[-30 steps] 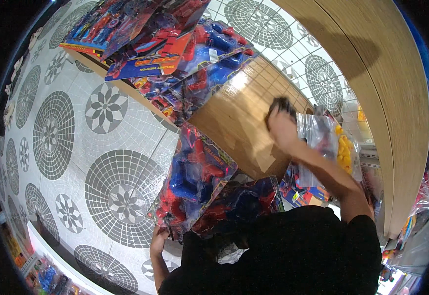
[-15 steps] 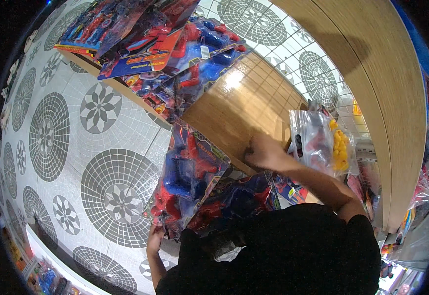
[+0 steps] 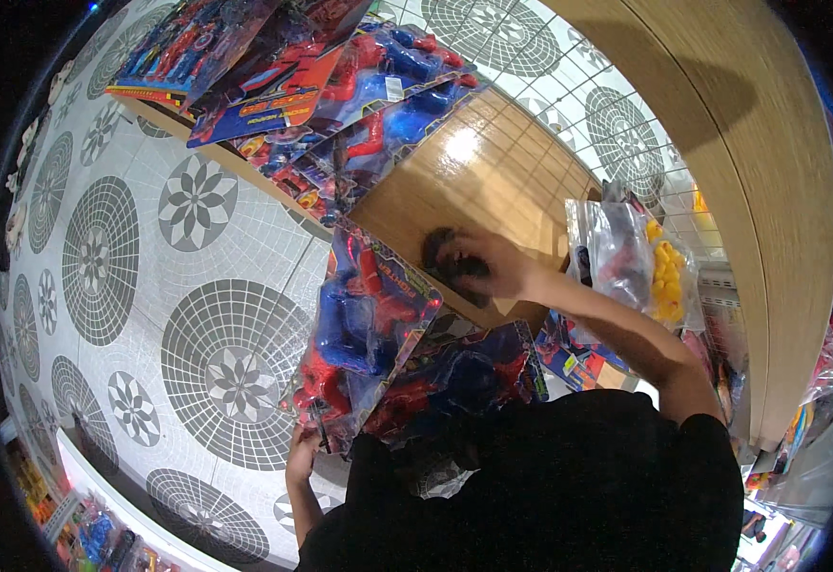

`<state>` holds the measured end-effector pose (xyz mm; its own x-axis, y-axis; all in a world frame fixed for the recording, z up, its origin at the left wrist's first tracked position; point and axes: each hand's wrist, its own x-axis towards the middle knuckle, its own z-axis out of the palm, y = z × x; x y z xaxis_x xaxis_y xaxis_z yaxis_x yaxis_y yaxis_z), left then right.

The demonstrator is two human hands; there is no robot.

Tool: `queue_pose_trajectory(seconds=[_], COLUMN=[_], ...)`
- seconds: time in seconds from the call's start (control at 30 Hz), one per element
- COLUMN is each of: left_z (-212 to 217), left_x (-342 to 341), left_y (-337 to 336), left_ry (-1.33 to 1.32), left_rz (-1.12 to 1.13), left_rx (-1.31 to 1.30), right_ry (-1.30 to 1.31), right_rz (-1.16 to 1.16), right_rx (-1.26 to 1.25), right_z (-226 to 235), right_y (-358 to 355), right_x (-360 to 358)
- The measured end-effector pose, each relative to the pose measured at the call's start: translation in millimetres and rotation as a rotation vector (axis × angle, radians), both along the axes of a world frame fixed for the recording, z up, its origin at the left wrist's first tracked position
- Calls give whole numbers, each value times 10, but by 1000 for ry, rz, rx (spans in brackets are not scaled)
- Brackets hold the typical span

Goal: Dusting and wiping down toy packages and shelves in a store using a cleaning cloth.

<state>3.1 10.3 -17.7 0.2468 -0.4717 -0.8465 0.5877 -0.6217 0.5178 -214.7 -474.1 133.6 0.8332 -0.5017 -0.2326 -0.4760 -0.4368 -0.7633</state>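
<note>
My left hand (image 3: 304, 454) is closed on the lower corner of a blister pack (image 3: 354, 329) holding a red and blue toy figure, tilted beside the shelf's front edge. Over the bare wooden shelf board (image 3: 521, 181), my right hand (image 3: 488, 267) is bent downward with its fingers curled. A dark patch shows at and under those fingers; blur hides whether it is an object or shadow. Another pack with a red and blue figure (image 3: 469, 377) lies right against my body. More such packs (image 3: 388, 114) are piled on the shelf's far left part.
A wire grid (image 3: 617, 143) rises behind the shelf, and a thick wooden board (image 3: 721, 124) curves along the right. Clear bags, one with yellow pieces (image 3: 666, 281), hang near my right forearm. Patterned tiles (image 3: 235, 372) cover the floor at left.
My right hand has moved left and slightly farther away over the shelf board, and the dark patch now shows at its fingers. My left hand keeps its hold on the pack's corner.
</note>
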Motion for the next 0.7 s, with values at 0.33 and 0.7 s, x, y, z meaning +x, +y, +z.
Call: queue_pose_trajectory(seconds=[0.33, 0.7], left_z=[244, 322], left_x=[-75, 324], left_y=[-309, -364], left_ry=[1, -209], left_rz=[59, -130], left_rx=[4, -101], right_ry=[-45, -297], right_rz=[-341, -275], right_rx=[-575, -335], right_z=[-291, -101], right_y=[-600, -702], right_x=[470, 180])
